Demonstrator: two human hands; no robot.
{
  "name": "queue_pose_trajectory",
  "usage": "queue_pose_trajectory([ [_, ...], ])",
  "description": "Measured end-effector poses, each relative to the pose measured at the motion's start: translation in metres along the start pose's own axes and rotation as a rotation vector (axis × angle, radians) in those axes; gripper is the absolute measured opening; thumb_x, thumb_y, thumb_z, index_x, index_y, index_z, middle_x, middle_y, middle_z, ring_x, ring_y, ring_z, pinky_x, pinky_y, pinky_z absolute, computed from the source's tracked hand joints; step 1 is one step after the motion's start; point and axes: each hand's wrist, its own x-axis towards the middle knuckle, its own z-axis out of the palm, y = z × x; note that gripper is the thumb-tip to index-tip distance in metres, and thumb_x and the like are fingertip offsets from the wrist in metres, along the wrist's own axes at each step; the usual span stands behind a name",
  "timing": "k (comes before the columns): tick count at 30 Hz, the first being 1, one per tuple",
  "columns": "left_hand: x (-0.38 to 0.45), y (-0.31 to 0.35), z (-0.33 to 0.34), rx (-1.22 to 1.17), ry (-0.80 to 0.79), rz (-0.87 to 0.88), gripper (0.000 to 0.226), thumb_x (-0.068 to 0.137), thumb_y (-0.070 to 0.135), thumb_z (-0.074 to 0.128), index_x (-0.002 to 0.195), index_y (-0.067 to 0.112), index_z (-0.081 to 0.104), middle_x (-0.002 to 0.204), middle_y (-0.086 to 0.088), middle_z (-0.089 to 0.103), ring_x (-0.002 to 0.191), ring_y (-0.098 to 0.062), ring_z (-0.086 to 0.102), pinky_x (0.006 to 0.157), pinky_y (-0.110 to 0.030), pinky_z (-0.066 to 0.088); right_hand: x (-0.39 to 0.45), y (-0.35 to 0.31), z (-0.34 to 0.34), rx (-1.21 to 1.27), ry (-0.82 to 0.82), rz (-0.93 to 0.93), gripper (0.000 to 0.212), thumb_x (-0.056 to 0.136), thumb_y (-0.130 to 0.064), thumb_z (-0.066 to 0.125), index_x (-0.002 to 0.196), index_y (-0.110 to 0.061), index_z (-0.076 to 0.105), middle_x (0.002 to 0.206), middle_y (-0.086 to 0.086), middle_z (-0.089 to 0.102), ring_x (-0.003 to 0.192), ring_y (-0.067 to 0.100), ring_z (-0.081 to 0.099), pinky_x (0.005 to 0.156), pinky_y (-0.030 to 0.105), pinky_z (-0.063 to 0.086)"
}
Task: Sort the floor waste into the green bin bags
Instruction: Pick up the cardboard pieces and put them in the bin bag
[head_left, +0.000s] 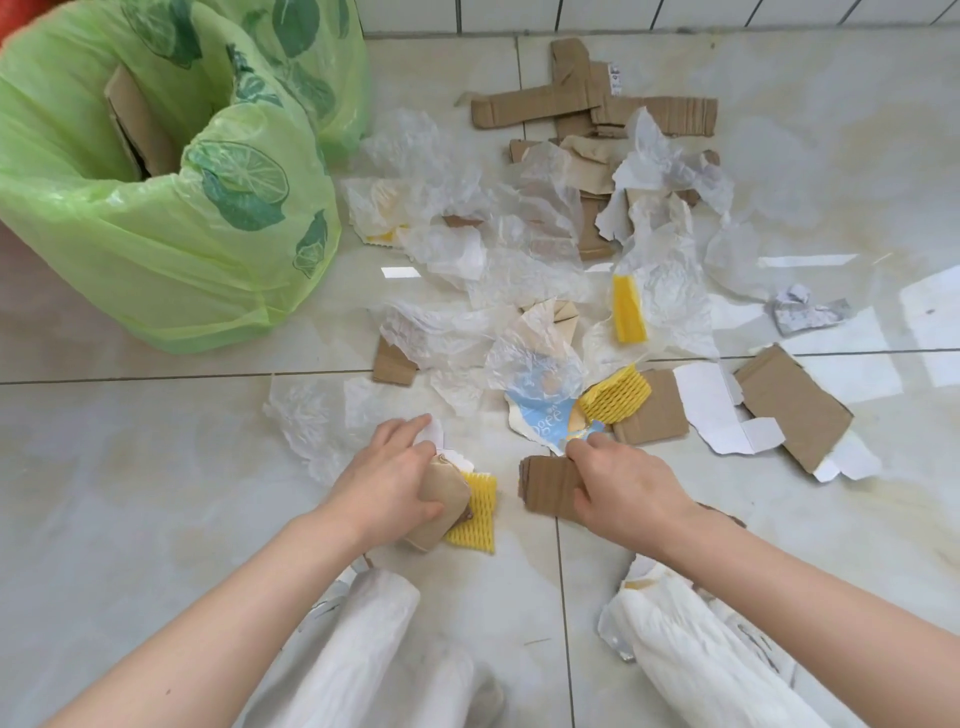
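Note:
Floor waste lies spread over pale tiles: clear plastic film (519, 280), brown cardboard strips (561, 104), torn white paper (711, 410) and yellow foam netting (615, 397). My left hand (387, 480) grips a bundle of crumpled brown paper (441, 488), a white scrap and yellow foam net (475, 514). My right hand (628, 488) holds a stack of corrugated cardboard pieces (548, 486), its fingertips touching a torn blue-and-white wrapper (540, 415). Two green bin bags (156, 249) stand at the upper left; the nearer one holds cardboard (137, 124).
A white tiled wall (675, 15) runs along the back. A crumpled grey paper ball (805, 312) and a large cardboard piece (789, 410) lie to the right. My knees in white trousers (363, 639) fill the bottom of the view.

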Motion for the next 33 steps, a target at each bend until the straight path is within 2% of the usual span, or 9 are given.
queue_pose_trajectory([
  [3, 0.007, 0.004, 0.0, 0.014, -0.021, 0.034, 0.049, 0.079, 0.041, 0.066, 0.116, 0.015, 0.052, 0.159, 0.004, 0.009, 0.145, -0.02, 0.005, 0.111, -0.038, 0.029, -0.004, 0.004, -0.011, 0.046, 0.072, 0.014, 0.012, 0.082, -0.021, 0.046, 0.093, -0.016, 0.043, 0.085, 0.001, 0.042, 0.087, 0.03, 0.057, 0.059, 0.033, 0.036],
  [6, 0.013, 0.003, 0.0, 0.031, -0.044, 0.046, 0.049, 0.078, 0.043, 0.066, 0.116, 0.015, 0.052, 0.158, 0.006, 0.013, 0.145, -0.02, 0.006, 0.112, -0.039, 0.028, -0.002, -0.005, -0.018, 0.202, 0.114, -0.002, 0.012, 0.082, -0.023, 0.048, 0.085, -0.018, 0.038, 0.081, -0.001, 0.042, 0.08, 0.028, 0.052, 0.063, 0.036, 0.041],
  [12, 0.014, 0.0, 0.0, 0.002, -0.019, 0.072, 0.052, 0.075, 0.044, 0.07, 0.115, 0.016, 0.054, 0.148, 0.005, 0.027, 0.141, -0.016, 0.015, 0.109, -0.037, 0.032, 0.01, -0.025, 0.004, 0.225, -0.042, -0.068, 0.011, 0.081, -0.023, 0.045, 0.085, -0.018, 0.037, 0.086, 0.003, 0.045, 0.086, 0.034, 0.056, 0.07, 0.041, 0.047],
  [15, 0.015, 0.002, -0.002, 0.054, 0.003, 0.058, 0.052, 0.073, 0.048, 0.068, 0.114, 0.018, 0.056, 0.126, 0.004, 0.04, 0.127, -0.017, 0.029, 0.101, -0.031, 0.035, 0.012, -0.02, 0.009, 0.164, -0.032, -0.045, 0.009, 0.083, -0.019, 0.044, 0.088, -0.016, 0.038, 0.088, 0.006, 0.045, 0.089, 0.035, 0.058, 0.067, 0.039, 0.043],
  [18, 0.015, 0.004, -0.003, 0.129, -0.016, -0.006, 0.054, 0.073, 0.054, 0.066, 0.115, 0.021, 0.054, 0.12, 0.003, 0.039, 0.115, -0.021, 0.033, 0.095, -0.031, 0.035, 0.01, -0.012, 0.008, 0.085, 0.004, -0.008, 0.015, 0.084, -0.018, 0.043, 0.098, -0.013, 0.044, 0.099, 0.009, 0.052, 0.092, 0.035, 0.059, 0.064, 0.036, 0.038],
  [22, 0.014, 0.003, 0.0, -0.022, -0.066, -0.102, 0.05, 0.074, 0.047, 0.071, 0.109, 0.017, 0.052, 0.117, 0.001, 0.032, 0.099, -0.023, 0.032, 0.085, -0.03, 0.039, 0.006, -0.003, 0.005, 0.056, 0.04, 0.021, 0.015, 0.084, -0.017, 0.043, 0.098, -0.013, 0.045, 0.099, 0.008, 0.053, 0.092, 0.034, 0.059, 0.061, 0.034, 0.036],
  [26, 0.013, 0.002, 0.001, -0.201, -0.092, -0.17, 0.041, 0.071, 0.04, 0.077, 0.092, 0.022, 0.047, 0.106, 0.001, 0.032, 0.101, -0.023, 0.042, 0.087, -0.03, 0.041, 0.001, -0.004, -0.004, 0.164, 0.058, 0.013, 0.011, 0.08, -0.021, 0.046, 0.082, -0.016, 0.036, 0.081, 0.002, 0.044, 0.082, 0.031, 0.055, 0.061, 0.035, 0.037],
  [29, 0.011, 0.002, -0.002, -0.25, -0.097, -0.186, 0.039, 0.069, 0.036, 0.079, 0.088, 0.021, 0.048, 0.098, 0.0, 0.044, 0.097, -0.022, 0.048, 0.077, -0.028, 0.04, 0.001, -0.013, -0.009, 0.305, 0.073, 0.011, 0.013, 0.077, -0.021, 0.048, 0.073, -0.017, 0.036, 0.076, 0.002, 0.047, 0.075, 0.027, 0.047, 0.062, 0.036, 0.037],
  [33, 0.007, 0.0, -0.01, -0.363, -0.051, -0.205, 0.042, 0.066, 0.034, 0.081, 0.066, 0.026, 0.04, 0.077, 0.003, 0.051, 0.078, -0.018, 0.049, 0.054, -0.024, 0.034, 0.006, -0.025, 0.004, 0.29, 0.004, -0.018, 0.01, 0.081, -0.022, 0.047, 0.08, -0.016, 0.038, 0.081, 0.003, 0.045, 0.081, 0.031, 0.052, 0.064, 0.037, 0.039],
])
